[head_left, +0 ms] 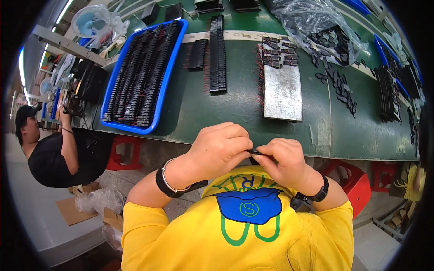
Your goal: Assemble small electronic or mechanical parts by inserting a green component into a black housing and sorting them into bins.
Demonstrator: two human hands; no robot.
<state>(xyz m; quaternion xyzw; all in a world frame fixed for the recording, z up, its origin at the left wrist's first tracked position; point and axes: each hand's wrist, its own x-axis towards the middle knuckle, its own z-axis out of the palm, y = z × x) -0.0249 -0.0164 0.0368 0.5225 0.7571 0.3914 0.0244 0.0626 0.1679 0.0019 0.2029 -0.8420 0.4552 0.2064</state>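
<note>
Close to my body, just off the table's front edge, my left hand (219, 145) and my right hand (285, 159) meet. Both pinch a small black plastic piece (255, 152) between thumb and fingers; most of it is hidden. Beyond them on the green table lies a silvery metal block (283, 92). Several small black parts with thin red wires (279, 50) rest on its far end, and more red wires stick out along its left side. Left of the block, a long row of black parts (218, 56) stands beside a shorter row (197, 55).
A blue tray (144, 130) packed with rows of black parts sits on the left. Loose black pieces (342, 88) spill from a clear plastic bag (300, 20) at the right. Red stools (352, 185) stand below the table edge. Another person (58, 149) works at the far left.
</note>
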